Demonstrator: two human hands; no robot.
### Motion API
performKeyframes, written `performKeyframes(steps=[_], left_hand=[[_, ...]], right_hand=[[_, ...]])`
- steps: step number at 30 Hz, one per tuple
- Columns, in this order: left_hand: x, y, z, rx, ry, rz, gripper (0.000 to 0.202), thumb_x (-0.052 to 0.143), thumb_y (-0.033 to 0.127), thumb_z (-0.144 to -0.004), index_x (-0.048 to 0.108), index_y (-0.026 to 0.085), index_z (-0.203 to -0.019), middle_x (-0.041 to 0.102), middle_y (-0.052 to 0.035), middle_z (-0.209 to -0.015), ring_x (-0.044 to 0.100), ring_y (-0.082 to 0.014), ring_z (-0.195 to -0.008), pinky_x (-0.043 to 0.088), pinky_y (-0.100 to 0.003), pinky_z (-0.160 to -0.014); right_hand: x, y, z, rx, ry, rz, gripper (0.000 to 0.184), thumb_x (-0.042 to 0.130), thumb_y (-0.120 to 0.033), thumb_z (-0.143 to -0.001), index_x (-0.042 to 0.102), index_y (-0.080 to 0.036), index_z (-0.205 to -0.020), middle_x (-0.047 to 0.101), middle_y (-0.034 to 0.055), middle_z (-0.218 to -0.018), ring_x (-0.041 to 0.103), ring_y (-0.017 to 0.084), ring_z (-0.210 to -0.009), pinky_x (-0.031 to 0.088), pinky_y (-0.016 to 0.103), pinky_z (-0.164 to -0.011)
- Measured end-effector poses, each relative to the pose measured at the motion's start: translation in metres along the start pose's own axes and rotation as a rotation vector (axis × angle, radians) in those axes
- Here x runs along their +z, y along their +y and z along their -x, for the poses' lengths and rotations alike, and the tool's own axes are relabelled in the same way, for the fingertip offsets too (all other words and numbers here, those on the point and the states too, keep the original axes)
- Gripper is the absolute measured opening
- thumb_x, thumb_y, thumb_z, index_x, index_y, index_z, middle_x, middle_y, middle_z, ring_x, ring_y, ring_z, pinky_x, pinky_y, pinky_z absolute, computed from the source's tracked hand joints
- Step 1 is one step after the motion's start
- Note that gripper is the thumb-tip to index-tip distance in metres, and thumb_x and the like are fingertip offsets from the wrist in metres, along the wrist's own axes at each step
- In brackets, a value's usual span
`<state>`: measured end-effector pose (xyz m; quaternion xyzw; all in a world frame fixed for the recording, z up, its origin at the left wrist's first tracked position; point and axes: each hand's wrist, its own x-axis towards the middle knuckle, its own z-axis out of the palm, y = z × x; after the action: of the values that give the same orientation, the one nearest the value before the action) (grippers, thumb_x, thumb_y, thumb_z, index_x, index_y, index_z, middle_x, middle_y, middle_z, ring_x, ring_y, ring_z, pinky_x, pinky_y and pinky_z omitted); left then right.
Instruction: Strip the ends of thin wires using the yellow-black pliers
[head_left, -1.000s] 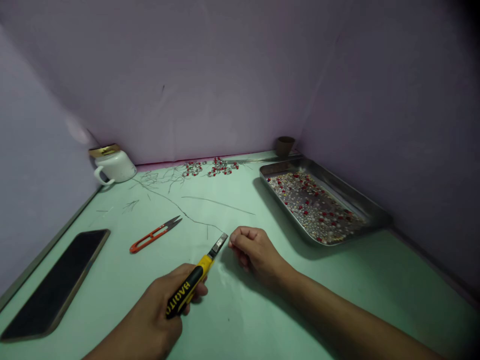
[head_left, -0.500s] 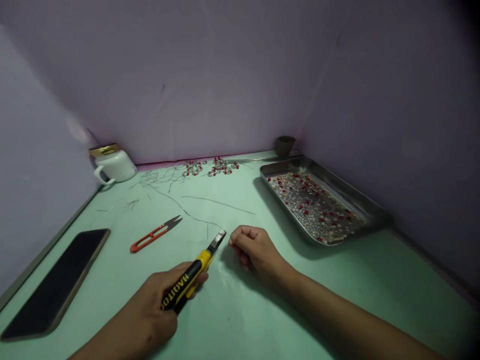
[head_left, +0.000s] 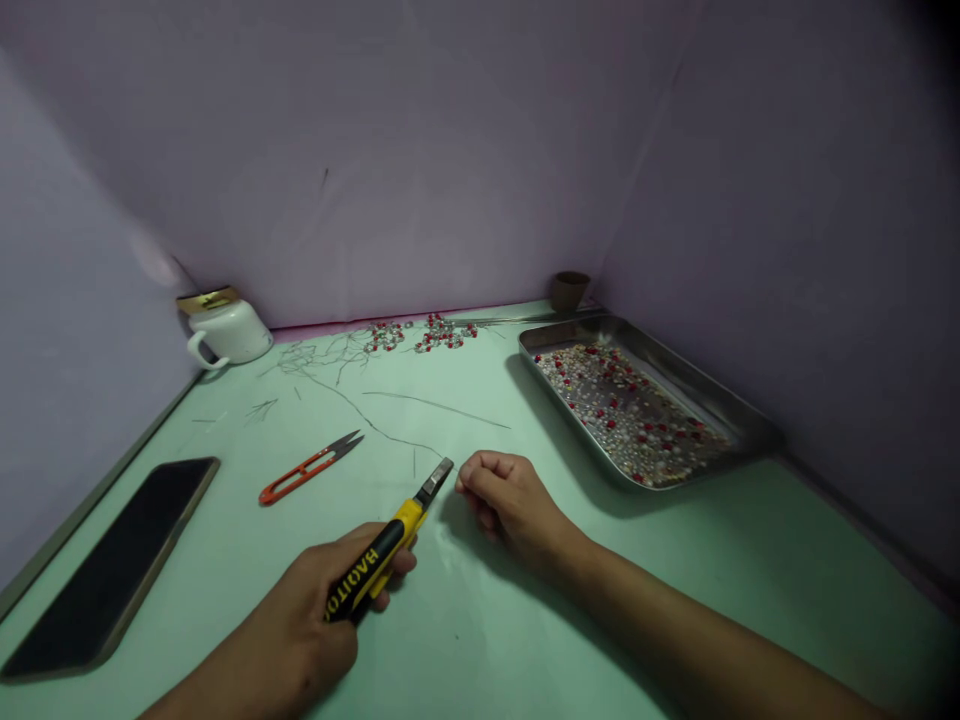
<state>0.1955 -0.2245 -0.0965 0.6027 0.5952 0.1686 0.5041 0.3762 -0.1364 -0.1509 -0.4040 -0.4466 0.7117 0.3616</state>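
My left hand (head_left: 322, 600) is closed around the yellow-and-black handles of a pair of pliers (head_left: 390, 545). The metal jaws point up and to the right, with their tip beside a thin wire (head_left: 394, 437). My right hand (head_left: 510, 495) pinches the near end of that wire just right of the jaws. Its thumb and forefinger hide the very end. The wire runs back across the green table to a tangle of wires (head_left: 307, 355). Whether the jaws grip the wire I cannot tell.
Orange thread snips (head_left: 304, 470) and a dark phone (head_left: 112, 565) lie to the left. Behind stand a white mug (head_left: 232, 332) and red-and-clear beadwork (head_left: 442, 335). A metal tray (head_left: 525, 345) of loose beads sits at right, a small brown pot (head_left: 568, 292) beyond it. Walls enclose the table.
The fingers of my left hand have shifted slightly on the pliers' handles, which look squeezed a little closer. The jaws and my right hand stay almost in place.
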Motion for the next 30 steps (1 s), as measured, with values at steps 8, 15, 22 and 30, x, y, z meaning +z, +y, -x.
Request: performKeyframes(steps=[8, 15, 22, 30], left_hand=[[0.001, 0.009, 0.000, 0.023, -0.012, -0.079, 0.047, 0.034, 0.008, -0.047, 0.055, 0.019, -0.088, 0.055, -0.0004, -0.083, 0.053, -0.0203, -0.081, 0.039, -0.032, -0.075], [0.009, 0.012, 0.004, -0.058, 0.049, -0.146, 0.049, 0.032, 0.012, -0.046, 0.055, 0.020, -0.088, 0.059, -0.0012, -0.087, 0.053, -0.0216, -0.085, 0.041, -0.036, -0.080], [0.003, 0.012, 0.003, 0.038, 0.044, -0.029, 0.063, 0.035, 0.011, -0.045, 0.055, 0.022, -0.104, 0.058, -0.0028, -0.110, 0.046, -0.0266, -0.109, 0.033, -0.040, -0.096], [-0.004, -0.005, -0.006, 0.084, 0.073, 0.001, 0.062, 0.037, 0.010, -0.042, 0.061, 0.023, -0.097, 0.058, -0.0026, -0.112, 0.046, -0.0297, -0.108, 0.034, -0.039, -0.093]], right_hand=[[-0.001, 0.003, -0.001, -0.002, -0.003, 0.000, 0.011, 0.053, -0.023, -0.066, 0.055, -0.016, -0.057, 0.043, -0.0069, -0.041, 0.032, 0.003, -0.031, 0.023, 0.016, -0.029], [0.000, -0.001, 0.002, 0.030, -0.022, -0.032, 0.011, 0.054, -0.024, -0.065, 0.055, -0.016, -0.057, 0.043, -0.0064, -0.042, 0.032, 0.004, -0.031, 0.023, 0.016, -0.029], [0.000, -0.003, 0.001, 0.050, -0.007, -0.117, 0.010, 0.054, -0.024, -0.061, 0.055, -0.015, -0.056, 0.043, -0.0065, -0.042, 0.031, 0.003, -0.031, 0.024, 0.016, -0.028], [-0.002, -0.006, 0.000, 0.095, -0.062, -0.186, 0.010, 0.052, -0.025, -0.058, 0.053, -0.016, -0.053, 0.042, -0.0065, -0.041, 0.029, 0.003, -0.030, 0.023, 0.017, -0.028]])
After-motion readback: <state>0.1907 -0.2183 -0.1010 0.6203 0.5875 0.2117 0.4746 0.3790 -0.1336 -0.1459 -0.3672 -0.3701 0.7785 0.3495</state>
